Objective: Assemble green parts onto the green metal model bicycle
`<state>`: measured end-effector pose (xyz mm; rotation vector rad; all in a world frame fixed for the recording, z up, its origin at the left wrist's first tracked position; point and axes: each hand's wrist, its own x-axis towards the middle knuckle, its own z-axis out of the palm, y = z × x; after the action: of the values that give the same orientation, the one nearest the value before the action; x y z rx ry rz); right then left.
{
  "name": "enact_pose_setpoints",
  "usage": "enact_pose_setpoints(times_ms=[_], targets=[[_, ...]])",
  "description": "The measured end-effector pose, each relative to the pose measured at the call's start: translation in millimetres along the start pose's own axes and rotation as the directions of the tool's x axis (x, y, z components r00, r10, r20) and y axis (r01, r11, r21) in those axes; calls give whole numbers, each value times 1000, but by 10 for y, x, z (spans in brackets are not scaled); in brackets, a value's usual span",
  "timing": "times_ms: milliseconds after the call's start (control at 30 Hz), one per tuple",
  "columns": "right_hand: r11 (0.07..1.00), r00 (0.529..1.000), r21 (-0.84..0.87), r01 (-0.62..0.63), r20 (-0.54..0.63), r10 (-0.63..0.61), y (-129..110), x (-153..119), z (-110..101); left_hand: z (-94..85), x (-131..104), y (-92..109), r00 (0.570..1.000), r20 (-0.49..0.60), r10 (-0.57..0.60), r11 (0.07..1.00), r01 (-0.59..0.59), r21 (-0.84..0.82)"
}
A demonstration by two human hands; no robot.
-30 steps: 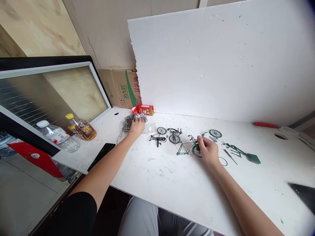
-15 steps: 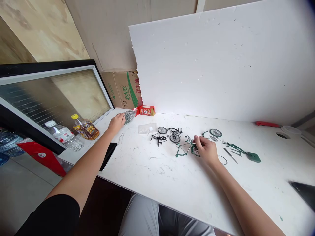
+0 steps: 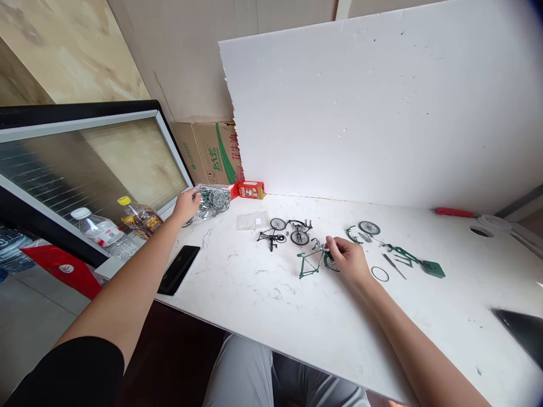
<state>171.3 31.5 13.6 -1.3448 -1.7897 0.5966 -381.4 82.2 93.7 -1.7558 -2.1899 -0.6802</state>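
Observation:
My left hand is closed on the edge of a clear plastic bag, with green model bicycle parts and a spoked wheel showing through it. My right hand pinches a partly built green toy bicycle by its front end, near the handlebar; the front wheel is partly covered by the fingers. Black bicycle parts lie to the left of it, beside a black wheel. On the right are a loose wheel, a thin ring and a green frame piece with a green block.
A small clear packet lies near a red box at the back. Two bottles and a phone are on the left. A white foam board stands behind; a red-handled tool lies far right.
My left hand has drawn the plastic bag left and toward me, so more of it shows. The green bicycle has tilted slightly in my right hand, which stays nearly in place.

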Motion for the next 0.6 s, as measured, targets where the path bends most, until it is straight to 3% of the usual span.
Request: enact_pose_setpoints(times_ms=[400,467,533,600], targets=[[1000,1000,-9,20,6,-20,-64,-16,-12,236,-548,394,985,88,150,983,-158,94],[1000,1000,-7,22,11,-22,-78,-19,-17,288,-651,470,960,151,235,965,-249,85],[1000,1000,-8,22,17,-21,-88,-21,-24,354,-778,554,900,262,350,924,-377,59],[1000,1000,-12,20,19,-20,-93,-21,-29,419,-909,629,864,319,389,905,-422,41]])
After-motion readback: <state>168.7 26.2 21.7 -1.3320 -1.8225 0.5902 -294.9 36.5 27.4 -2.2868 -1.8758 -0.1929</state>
